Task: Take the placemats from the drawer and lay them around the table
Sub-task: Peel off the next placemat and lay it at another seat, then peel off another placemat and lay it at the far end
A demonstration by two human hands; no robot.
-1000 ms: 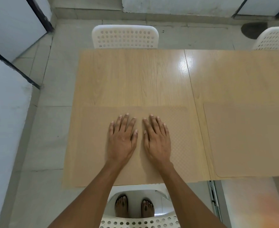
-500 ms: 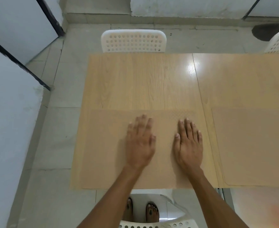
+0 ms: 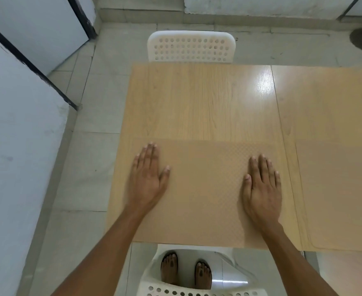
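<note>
A tan textured placemat (image 3: 203, 189) lies flat on the near left part of the light wooden table (image 3: 197, 99). My left hand (image 3: 147, 180) rests palm down on the mat's left side, fingers together and holding nothing. My right hand (image 3: 262, 186) presses flat on the mat's right side, also holding nothing. A second tan placemat (image 3: 338, 193) lies on the table to the right, cut off by the frame edge.
A white perforated chair (image 3: 190, 49) stands at the table's far side. Another white chair (image 3: 197, 283) is below the near edge, with my feet visible through it. Grey tiled floor and white panels with black frames are at the left.
Both hands have slid apart from the middle of the mat, the left going left and the right going right. The view has shifted left.
</note>
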